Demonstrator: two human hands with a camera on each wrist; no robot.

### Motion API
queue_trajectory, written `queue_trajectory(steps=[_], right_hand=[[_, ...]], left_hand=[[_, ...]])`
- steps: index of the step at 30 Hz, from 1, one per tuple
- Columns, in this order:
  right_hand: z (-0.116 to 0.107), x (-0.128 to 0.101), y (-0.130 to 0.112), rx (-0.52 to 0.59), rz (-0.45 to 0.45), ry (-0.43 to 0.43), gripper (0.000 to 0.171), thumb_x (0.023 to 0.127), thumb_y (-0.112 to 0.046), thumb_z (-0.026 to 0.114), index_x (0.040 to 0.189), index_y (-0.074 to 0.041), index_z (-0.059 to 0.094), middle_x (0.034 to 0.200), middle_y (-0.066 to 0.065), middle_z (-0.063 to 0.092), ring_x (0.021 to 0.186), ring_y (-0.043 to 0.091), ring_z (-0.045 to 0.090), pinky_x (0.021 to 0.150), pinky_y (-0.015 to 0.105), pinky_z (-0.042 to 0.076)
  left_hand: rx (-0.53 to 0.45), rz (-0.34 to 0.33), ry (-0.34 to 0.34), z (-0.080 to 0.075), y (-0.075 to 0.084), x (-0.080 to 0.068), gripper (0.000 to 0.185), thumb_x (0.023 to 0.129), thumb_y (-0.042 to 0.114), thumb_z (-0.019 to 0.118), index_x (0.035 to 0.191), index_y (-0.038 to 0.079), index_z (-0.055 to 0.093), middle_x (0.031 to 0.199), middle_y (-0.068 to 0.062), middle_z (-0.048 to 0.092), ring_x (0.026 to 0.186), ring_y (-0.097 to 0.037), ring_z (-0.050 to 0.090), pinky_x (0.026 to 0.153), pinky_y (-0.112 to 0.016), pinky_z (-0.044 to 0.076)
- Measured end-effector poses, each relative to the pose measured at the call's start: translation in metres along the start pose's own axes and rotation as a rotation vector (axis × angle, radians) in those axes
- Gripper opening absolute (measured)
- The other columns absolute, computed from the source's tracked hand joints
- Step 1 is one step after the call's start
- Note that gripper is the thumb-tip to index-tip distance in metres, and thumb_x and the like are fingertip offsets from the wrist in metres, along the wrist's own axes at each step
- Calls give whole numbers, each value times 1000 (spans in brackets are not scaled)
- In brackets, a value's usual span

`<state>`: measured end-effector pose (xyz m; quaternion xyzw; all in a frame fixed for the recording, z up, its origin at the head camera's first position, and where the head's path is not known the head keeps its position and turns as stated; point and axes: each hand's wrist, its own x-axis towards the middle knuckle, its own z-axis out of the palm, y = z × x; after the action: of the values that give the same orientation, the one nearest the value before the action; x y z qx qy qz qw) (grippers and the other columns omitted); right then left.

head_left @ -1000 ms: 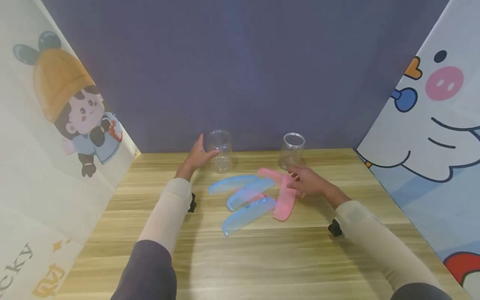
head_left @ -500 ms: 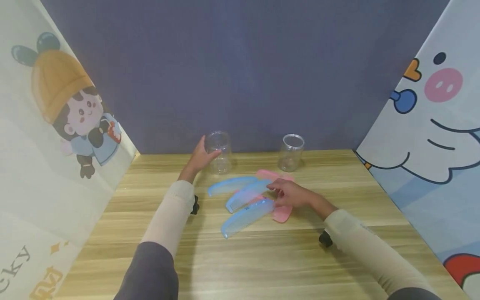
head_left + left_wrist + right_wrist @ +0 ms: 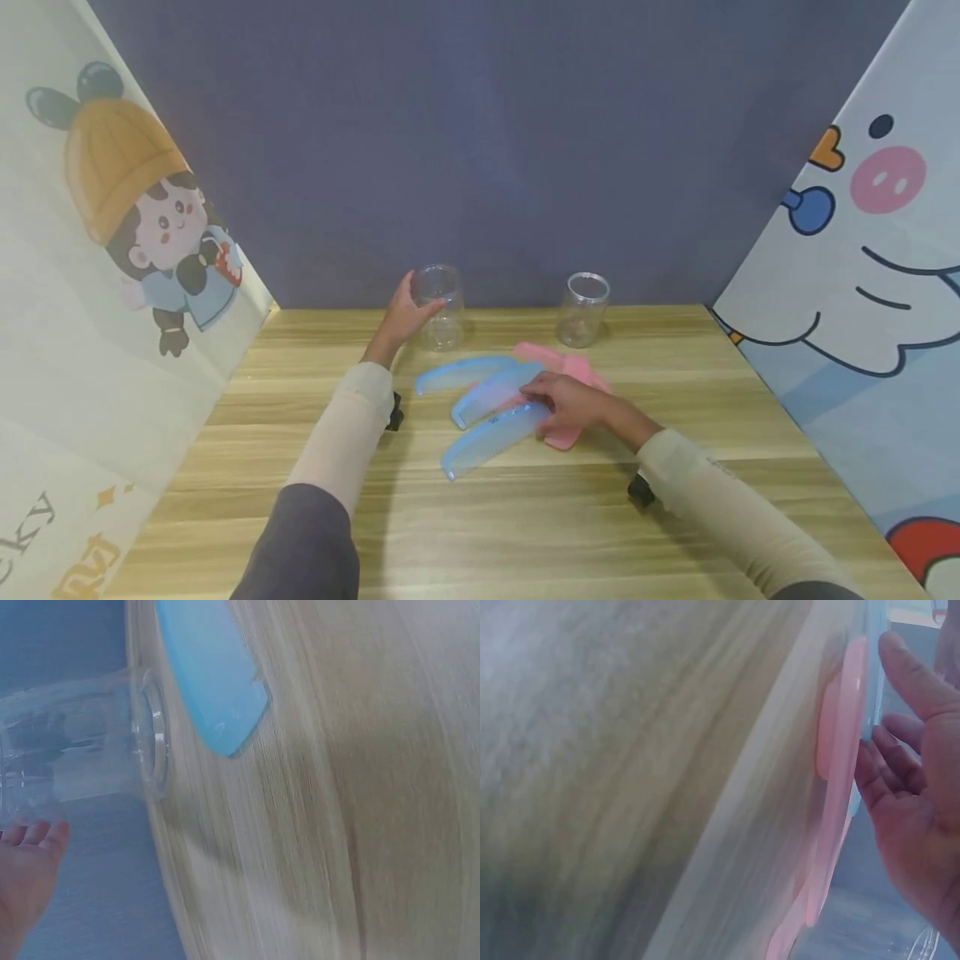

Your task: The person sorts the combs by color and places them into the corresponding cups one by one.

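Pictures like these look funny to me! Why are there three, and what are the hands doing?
A person wears three small cameras: one on the head and one on each wrist. The big picture looks down from the head at a wooden table. On it lie blue combs and pink combs, with two clear jars behind. The left hand touches the left jar. The right hand rests on the combs; whether it grips one is hard to tell. The right jar stands alone. The two blurry pictures come from the wrists, very close up.
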<state>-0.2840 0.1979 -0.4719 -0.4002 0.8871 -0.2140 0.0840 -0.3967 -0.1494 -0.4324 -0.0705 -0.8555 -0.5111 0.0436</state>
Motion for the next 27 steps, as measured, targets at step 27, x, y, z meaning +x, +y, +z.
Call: queue_trajectory(steps=[27], right_hand=[[6,5,4,-64,-37,8,58,78,-28,88,129,-9,70,112,2,63,93,9,55,82,24,53]], left_hand=[[-6,19,32,2,-5,2,101,88,48,77,161,7,20,162,-21,35,149,-39,36,124,-52,33]])
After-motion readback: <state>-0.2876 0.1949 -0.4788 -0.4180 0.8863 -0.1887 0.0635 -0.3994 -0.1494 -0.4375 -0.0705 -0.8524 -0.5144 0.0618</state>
